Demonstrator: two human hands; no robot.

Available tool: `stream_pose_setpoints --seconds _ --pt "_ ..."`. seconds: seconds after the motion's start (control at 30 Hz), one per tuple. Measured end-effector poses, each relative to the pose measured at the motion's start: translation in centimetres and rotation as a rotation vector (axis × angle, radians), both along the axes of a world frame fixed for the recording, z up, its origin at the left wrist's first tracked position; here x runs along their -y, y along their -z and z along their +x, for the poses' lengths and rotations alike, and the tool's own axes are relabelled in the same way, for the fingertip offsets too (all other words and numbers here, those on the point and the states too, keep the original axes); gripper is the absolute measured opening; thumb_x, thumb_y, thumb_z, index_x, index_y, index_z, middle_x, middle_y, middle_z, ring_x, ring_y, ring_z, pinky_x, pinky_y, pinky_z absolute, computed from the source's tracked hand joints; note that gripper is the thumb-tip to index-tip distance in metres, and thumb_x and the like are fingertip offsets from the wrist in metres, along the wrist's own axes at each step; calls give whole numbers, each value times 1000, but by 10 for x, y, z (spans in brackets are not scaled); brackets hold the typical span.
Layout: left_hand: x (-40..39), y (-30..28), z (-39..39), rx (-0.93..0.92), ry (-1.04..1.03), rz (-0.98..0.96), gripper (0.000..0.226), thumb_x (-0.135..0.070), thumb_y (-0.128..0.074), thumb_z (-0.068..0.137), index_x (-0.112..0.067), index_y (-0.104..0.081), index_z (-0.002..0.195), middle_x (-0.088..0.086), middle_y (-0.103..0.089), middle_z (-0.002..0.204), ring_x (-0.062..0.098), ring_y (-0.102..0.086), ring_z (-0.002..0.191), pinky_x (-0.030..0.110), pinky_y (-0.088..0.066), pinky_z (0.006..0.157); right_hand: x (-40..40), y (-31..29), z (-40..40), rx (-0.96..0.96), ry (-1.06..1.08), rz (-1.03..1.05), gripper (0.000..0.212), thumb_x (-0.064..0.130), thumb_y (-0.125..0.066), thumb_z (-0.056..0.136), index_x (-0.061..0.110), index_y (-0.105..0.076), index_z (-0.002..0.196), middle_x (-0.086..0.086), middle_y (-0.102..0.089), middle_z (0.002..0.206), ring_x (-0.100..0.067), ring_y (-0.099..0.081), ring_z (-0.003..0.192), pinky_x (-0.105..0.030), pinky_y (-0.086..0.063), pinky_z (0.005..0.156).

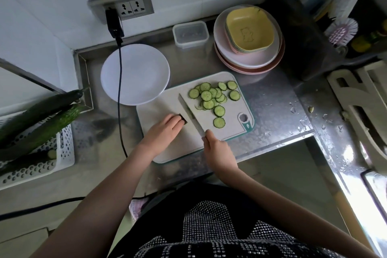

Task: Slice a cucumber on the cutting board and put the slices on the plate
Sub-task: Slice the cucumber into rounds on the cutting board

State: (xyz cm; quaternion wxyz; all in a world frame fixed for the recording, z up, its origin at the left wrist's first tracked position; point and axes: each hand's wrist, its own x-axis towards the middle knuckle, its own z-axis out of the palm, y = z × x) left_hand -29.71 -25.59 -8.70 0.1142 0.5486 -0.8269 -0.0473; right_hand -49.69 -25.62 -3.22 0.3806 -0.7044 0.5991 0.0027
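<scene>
My left hand [167, 126] pins dark cucumber stub [183, 119] on grey teal-edged cutting board [165, 148], frame centre. My right hand [217, 151] grips steel knife [189, 112], blade beside stub. Green round slices [213, 96] piled on board upper right. White round plate [135, 74] upper left, bare, on steel worktop [272, 98].

I am looking down at a small home kitchen. A steel counter [270, 98] runs along a white wall with a double socket [130, 7] at the far left. Stacked plates and bowls [248, 37] sit far right beside dish brushes [343, 29]. A cutting board [163, 148] lies near me, and whole cucumbers rest in a white basket [62, 148] at left.
</scene>
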Motion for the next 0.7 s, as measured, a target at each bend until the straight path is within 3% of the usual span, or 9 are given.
stream_pose_setpoints --seconds 0.1,0.3,0.5,0.7 --pt "0 -4 -2 26 -9 1 39 8 -74 61 0 -64 98 11 -61 100 23 -46 101 35 -57 57 -2 0 7 6 -65 -22 19 30 -33 101 19 -26 88 -17 -52 73 -35 -45 65 -38 -39 58" --pt "0 -1 -1 37 -4 -5 29 6 -55 71 0 -61 99 12 -60 100 24 -47 100 38 -57 58 -3 2 8 -46 -86 -11 17 29 -32 102 19 -26 90 -22 -59 80 -37 -50 69 -40 -42 60" --pt "0 -8 -2 26 -3 14 40 10 -70 61 -1 -63 98 10 -59 101 22 -46 101 35 -57 56 0 7 10 -104 -122 11 14 26 -31 102 17 -26 91 -21 -59 82 -37 -51 69 -39 -42 60" --pt "-1 -6 0 -19 -8 10 41 12 -64 61 -1 -57 99 7 -47 105 23 -45 100 36 -56 54 3 17 8 -188 -165 35 13 10 -35 95 18 -25 92 -19 -58 82 -37 -57 74 -37 -40 59"
